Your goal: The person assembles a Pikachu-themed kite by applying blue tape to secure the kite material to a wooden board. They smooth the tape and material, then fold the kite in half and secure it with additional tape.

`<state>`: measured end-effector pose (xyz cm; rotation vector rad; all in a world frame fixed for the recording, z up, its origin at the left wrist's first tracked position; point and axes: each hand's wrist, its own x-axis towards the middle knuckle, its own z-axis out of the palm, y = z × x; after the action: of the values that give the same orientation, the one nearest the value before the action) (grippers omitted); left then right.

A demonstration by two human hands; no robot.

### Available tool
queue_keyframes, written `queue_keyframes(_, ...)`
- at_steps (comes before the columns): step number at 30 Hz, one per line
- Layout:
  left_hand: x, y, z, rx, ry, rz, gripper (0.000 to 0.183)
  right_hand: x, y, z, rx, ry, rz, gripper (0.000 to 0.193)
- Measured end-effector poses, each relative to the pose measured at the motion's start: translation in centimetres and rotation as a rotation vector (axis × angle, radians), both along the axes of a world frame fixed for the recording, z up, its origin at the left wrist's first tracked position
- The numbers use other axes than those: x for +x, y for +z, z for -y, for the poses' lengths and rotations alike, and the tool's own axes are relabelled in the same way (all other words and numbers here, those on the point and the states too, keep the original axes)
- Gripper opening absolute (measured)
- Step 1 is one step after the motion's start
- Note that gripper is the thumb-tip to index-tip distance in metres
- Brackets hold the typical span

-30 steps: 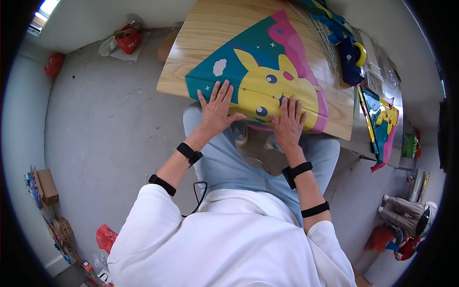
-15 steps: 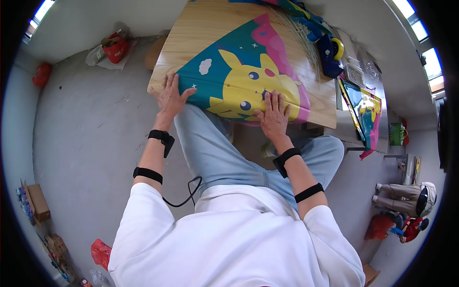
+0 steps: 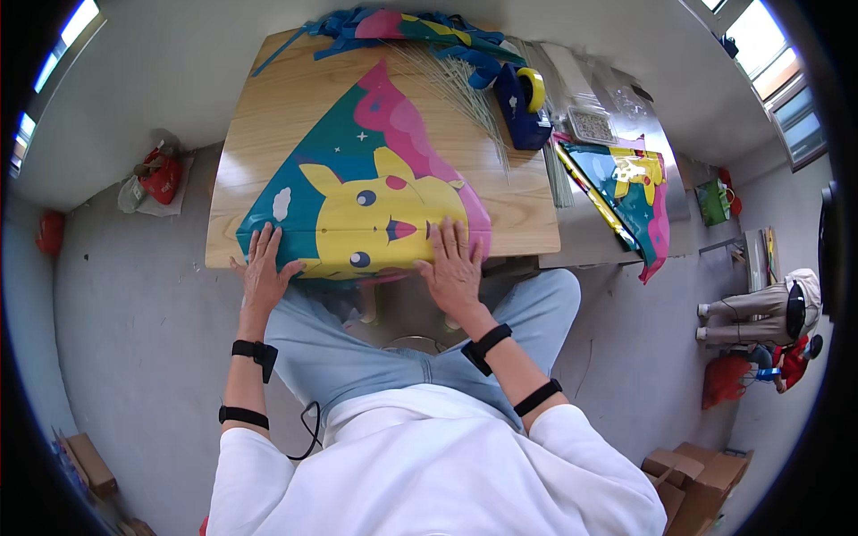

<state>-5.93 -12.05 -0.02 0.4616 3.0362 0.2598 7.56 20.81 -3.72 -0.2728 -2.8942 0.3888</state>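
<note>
A kite sail, roughly triangular, lies on the wooden table in front of me. It is teal with a wavy pink border, white clouds and stars, and a large yellow cartoon face. Its near side reaches over the table's front edge. My left hand rests at its left corner, fingers spread and the thumb apart. Flat on the yellow face, right of the mouth, lies my right hand with fingers stretched out. A faint crease runs across the sail between the hands.
Thin pale rods, blue strips and a navy tape dispenser with yellow tape occupy the table's back right. The metal side table holds another printed kite and a clear tray. People are far right.
The view has turned, so table and sail appear farther left and more of the tabletop shows. My right hand has slid right, off the mouth's edge. My left hand stays at the left corner.
</note>
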Motion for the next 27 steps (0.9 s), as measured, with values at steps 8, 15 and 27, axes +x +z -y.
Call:
queue_keyframes(8, 0.0, -0.6, 0.1, 0.047, -0.015, -0.009, 0.089, -8.0, 2.5, -11.6, -0.031, -0.091, -0.355, 0.053)
queue_keyframes(15, -0.1, -0.3, -0.6, 0.040, -0.003, 0.018, 0.097, -22.8, 3.6, -17.6, 0.033, -0.256, -0.135, 0.047)
queue_keyframes(27, -0.3, -0.7, -0.5, 0.087, -0.024, 0.028, 0.103, -25.9, 0.5, -15.0, 0.123, -0.218, -0.184, 0.039)
